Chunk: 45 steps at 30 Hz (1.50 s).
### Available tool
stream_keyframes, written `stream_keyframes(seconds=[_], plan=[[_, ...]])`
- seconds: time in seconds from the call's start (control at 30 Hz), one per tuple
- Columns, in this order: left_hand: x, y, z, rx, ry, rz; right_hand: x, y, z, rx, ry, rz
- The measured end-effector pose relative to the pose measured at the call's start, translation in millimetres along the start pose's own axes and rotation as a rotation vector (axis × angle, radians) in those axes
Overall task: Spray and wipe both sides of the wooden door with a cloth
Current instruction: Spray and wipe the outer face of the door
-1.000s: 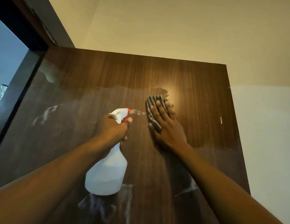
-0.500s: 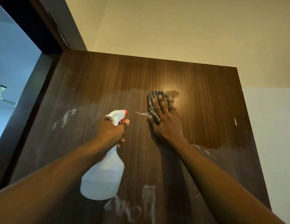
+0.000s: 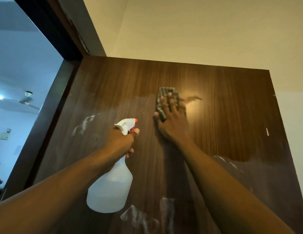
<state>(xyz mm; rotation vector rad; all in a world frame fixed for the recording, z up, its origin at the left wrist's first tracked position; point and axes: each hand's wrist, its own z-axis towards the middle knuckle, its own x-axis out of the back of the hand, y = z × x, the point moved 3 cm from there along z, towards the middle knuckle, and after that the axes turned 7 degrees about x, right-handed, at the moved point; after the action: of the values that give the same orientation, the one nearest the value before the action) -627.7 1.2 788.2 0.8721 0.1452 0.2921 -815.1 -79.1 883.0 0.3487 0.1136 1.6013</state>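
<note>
The dark wooden door [image 3: 223, 102] fills the view, seen from below up to its top edge. My left hand [image 3: 121, 142] grips a white spray bottle [image 3: 112, 186] by the neck, its red-tipped nozzle [image 3: 134, 121] aimed at the door. My right hand [image 3: 172, 119] lies flat on the door's upper middle and presses a grey striped cloth [image 3: 161, 102] against the wood. The cloth shows above and left of my fingers. Whitish smears mark the door at the left [image 3: 83, 124] and at the bottom [image 3: 147, 217].
The dark door frame [image 3: 51, 102] runs along the left. Beyond it lies another room with a ceiling fan [image 3: 26, 100]. A cream wall [image 3: 189, 31] rises above the door and a pale wall [image 3: 292, 132] stands to its right.
The jet of spray seen earlier is gone. My right hand has slid the cloth slightly up the door. The view has shifted left, so the door sits further right.
</note>
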Motion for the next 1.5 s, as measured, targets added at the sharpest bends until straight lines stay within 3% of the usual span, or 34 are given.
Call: stream_keyframes(seconds=[0.17, 0.23, 0.33, 0.43, 0.63, 0.77, 0.83, 0.97, 1.13, 1.23, 1.33, 1.5], plan=[[13.8, -7.8, -1.4, 0.006, 0.023, 0.015, -17.0, -21.9, -84.9, 0.288, -0.072, -0.009], [21.8, -13.5, 0.2, 0.01, 0.023, 0.02, -5.0, 10.6, -100.8, 0.235, -0.061, -0.032], [40.2, -18.8, 6.4, -0.021, 0.03, 0.017, 16.8, 51.5, -76.2, -0.052, -0.036, -0.002], [55.8, -18.6, 15.0, -0.07, 0.047, 0.011, 23.8, 31.5, -22.4, -0.175, 0.011, 0.021], [70.6, -23.9, 36.6, -0.084, 0.011, 0.003, -11.0, -70.6, 15.0, 0.015, -0.038, 0.007], [78.0, -34.2, 41.6, -0.059, -0.003, 0.004, -12.1, -61.7, -42.5, 0.15, -0.085, -0.023], [83.7, -42.8, 42.5, -0.044, -0.024, 0.023, -8.2, -42.5, -58.8, 0.114, -0.077, -0.065], [103.1, -54.9, 50.6, -0.034, -0.042, 0.035, -1.8, -40.3, -18.7, -0.147, -0.006, -0.02], [130.8, -58.9, 64.9, -0.054, -0.028, 0.031, -23.4, -116.4, 46.9, -0.046, 0.023, -0.013], [143.7, -62.2, 66.7, -0.039, -0.007, 0.028, -38.5, -148.4, 17.4, 0.113, -0.032, -0.051], [155.5, -69.1, 63.8, -0.036, 0.005, 0.031, -31.8, -134.6, -24.4, 0.191, -0.065, -0.041], [179.3, -84.0, 70.4, -0.042, 0.048, 0.054, -15.0, -117.8, 7.1, -0.04, -0.01, -0.055]])
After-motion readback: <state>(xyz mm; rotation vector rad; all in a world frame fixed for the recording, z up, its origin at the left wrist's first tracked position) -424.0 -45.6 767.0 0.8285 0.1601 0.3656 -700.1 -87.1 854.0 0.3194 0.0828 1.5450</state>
